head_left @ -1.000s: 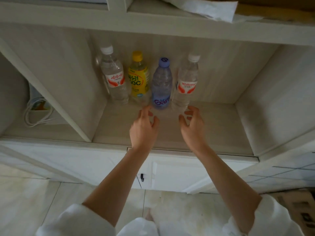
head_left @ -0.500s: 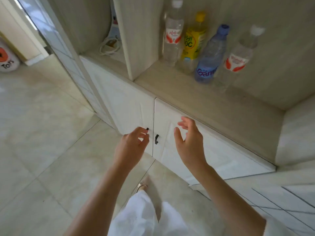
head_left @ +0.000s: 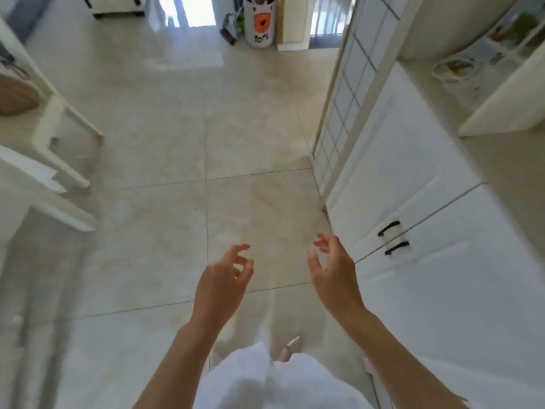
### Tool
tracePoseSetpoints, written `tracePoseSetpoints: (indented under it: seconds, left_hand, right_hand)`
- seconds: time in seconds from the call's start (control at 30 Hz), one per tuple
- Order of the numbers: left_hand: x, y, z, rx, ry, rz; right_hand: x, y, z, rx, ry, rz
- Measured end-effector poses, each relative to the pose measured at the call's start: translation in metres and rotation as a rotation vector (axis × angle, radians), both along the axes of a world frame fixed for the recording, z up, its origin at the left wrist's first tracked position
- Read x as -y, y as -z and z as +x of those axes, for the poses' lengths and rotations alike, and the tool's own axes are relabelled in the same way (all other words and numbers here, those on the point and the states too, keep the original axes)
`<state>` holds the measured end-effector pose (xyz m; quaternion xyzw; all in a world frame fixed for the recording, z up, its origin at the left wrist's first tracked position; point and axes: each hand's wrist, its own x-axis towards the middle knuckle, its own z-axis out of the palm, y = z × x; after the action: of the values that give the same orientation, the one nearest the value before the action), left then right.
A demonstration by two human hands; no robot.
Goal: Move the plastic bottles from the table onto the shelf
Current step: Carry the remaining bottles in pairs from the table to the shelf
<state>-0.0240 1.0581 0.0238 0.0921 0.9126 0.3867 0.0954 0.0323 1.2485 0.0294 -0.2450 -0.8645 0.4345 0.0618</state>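
No plastic bottle is in view now. My left hand (head_left: 222, 280) hangs over the tiled floor with its fingers loosely curled and apart, holding nothing. My right hand (head_left: 333, 268) is beside it, fingers spread and empty, close to the white cabinet doors (head_left: 427, 202). The shelf ledge (head_left: 510, 169) above those doors runs along the right edge of the view, and the part that shows is bare. The view is blurred by motion.
Two black door handles (head_left: 392, 239) sit on the cabinet front. A white table edge and legs (head_left: 56, 125) stand at the left. A white toy bin (head_left: 259, 23) stands far ahead by a doorway. A coiled white cable (head_left: 451, 69) lies in the left shelf bay.
The view has swung left from the shelf to the open floor, so the bottles on the shelf have left the frame. Both hands have dropped from the shelf and stay empty.
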Motion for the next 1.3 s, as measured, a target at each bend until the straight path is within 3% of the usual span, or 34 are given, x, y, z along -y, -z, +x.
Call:
tracePoseSetpoints:
  seconds: [0.27, 0.63, 1.3]
  left_hand:
    - [0.182, 0.006, 0.045, 0.019, -0.414, -0.021]
    - [0.398, 0.017, 0.089, 0.119, -0.848, -0.036]
    - [0.554, 0.026, 0.001, 0.182, -1.469, 0.027]
  right_hand:
    - [0.172, 0.015, -0.032, 0.061, -0.428, 0.066]
    - [0.413, 0.024, -0.068, 0.092, -0.82, 0.039]
    - [0.664, 0.028, -0.237, 0.067, -1.501, 0.088]
